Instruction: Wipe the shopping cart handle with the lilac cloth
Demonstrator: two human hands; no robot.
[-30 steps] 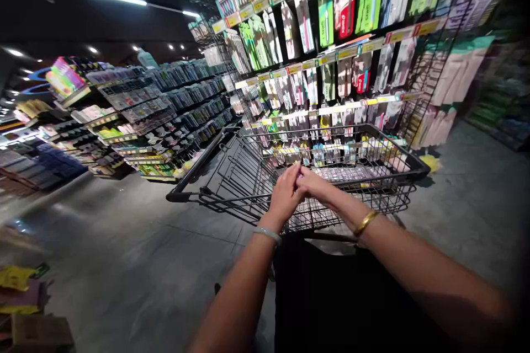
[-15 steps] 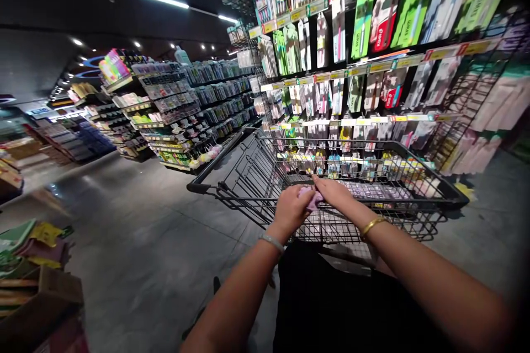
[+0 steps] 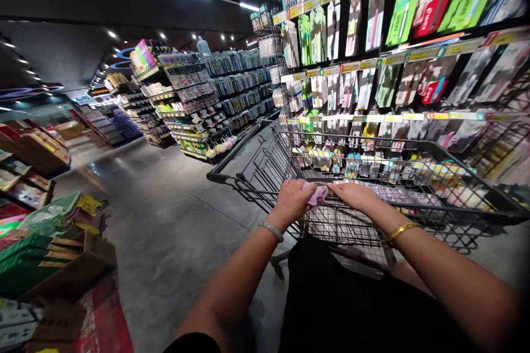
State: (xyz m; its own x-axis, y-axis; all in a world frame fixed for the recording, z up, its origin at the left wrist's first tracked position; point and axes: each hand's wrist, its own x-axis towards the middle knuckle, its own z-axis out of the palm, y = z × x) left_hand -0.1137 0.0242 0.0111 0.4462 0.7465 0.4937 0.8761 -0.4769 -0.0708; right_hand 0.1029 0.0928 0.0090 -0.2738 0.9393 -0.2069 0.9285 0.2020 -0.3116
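Note:
My left hand (image 3: pixel 291 200) is closed at the near side of a black wire shopping cart (image 3: pixel 265 194). A crumpled lilac cloth (image 3: pixel 318 195) shows beside its thumb, pressed at the cart's rail. Just to the right, my right hand (image 3: pixel 355 196) rests on the same rail, its fingers bent over it and partly hidden. Through the wires, a pale purple patterned item (image 3: pixel 383 194) is visible lying in the basket.
Racks of packaged toothbrushes (image 3: pixel 375 14) rise right behind the cart. A stocked shelf (image 3: pixel 194 102) stands farther off to the left, past the grey floor (image 3: pixel 182 220). Near left are a cardboard box (image 3: pixel 93 253) and a green crate (image 3: pixel 31 265).
The view has swung left, so the racks and cart shift rightward and more boxes show at left. My right hand sits a little farther from the left one along the rail.

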